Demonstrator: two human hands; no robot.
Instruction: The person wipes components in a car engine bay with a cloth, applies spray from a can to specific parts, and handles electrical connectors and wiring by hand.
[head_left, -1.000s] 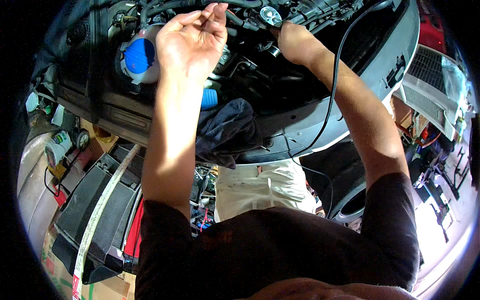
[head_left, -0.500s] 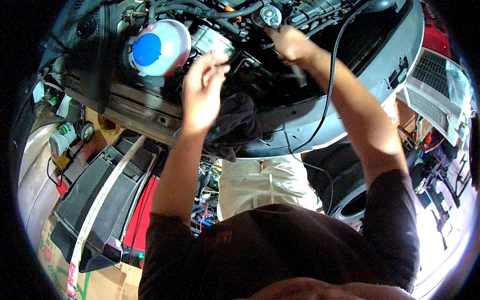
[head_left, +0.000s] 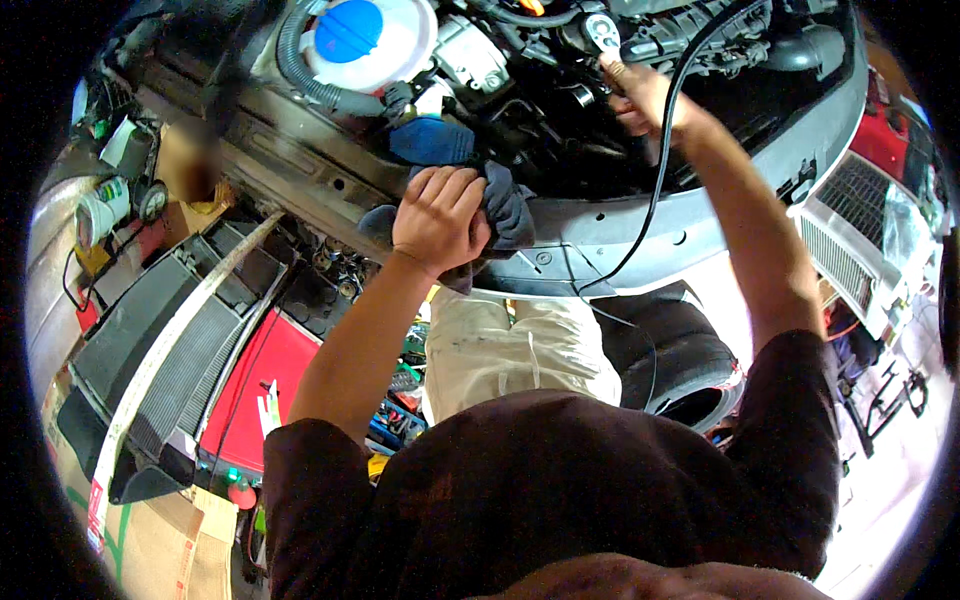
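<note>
My right hand (head_left: 645, 100) is closed round the handle of a chrome ratchet (head_left: 602, 35), whose head sits among dark engine parts. My left hand (head_left: 440, 215) is down on a dark bunched cloth (head_left: 508, 210) at the car's front edge, fingers curled over it. Just above that cloth lies a blue item (head_left: 430, 142), too indistinct to name. A white reservoir (head_left: 395, 45) with a blue cap (head_left: 345, 30) stands at upper left. A black cable (head_left: 655, 190) runs past my right hand and over the grey front panel (head_left: 620, 240).
Below left lean radiators (head_left: 150, 310) with a pale bar across them, beside a red case (head_left: 250, 390) and cardboard (head_left: 170, 540). Tyres (head_left: 670, 360) lie under the car's front. At right are a grille-like panel (head_left: 840, 255) and assorted metal parts.
My left hand has come down from beside the reservoir onto the dark cloth and curled over it. My right hand and the ratchet appear further right and slightly lower in the picture.
</note>
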